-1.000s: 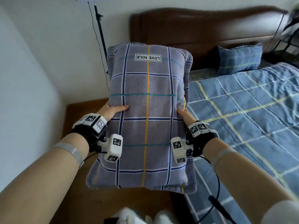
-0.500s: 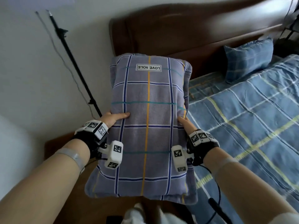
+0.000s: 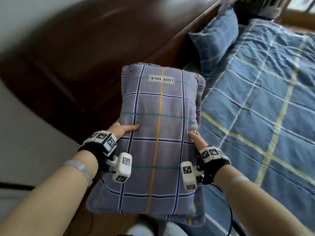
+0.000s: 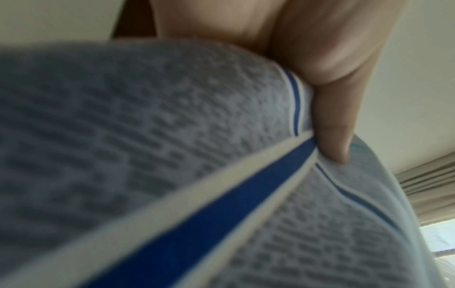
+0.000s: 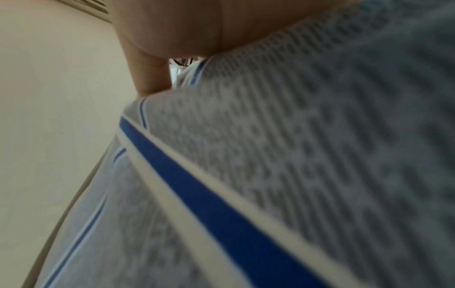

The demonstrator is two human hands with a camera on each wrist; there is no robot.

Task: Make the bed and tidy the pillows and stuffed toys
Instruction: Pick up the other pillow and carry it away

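Lilac checked pillow [image 3: 158, 137] gripped between left hand [image 3: 121, 129] and right hand [image 3: 196, 139].

**Surface and material findings**

The grey checked pillow [image 3: 158, 133] is covered in matt woven cloth with a coarse, towel-like nap; up close in the wrist views the weave [image 4: 172, 117] reads as rough and ribbed, the blue stripes smoother. Its label [image 3: 162, 79] is flat white fabric. The headboard [image 3: 81, 53] is dark brown with a glossy sheen. The quilt [image 3: 255, 108] and blue pillow [image 3: 216, 40] are soft matt cloth, slightly creased.
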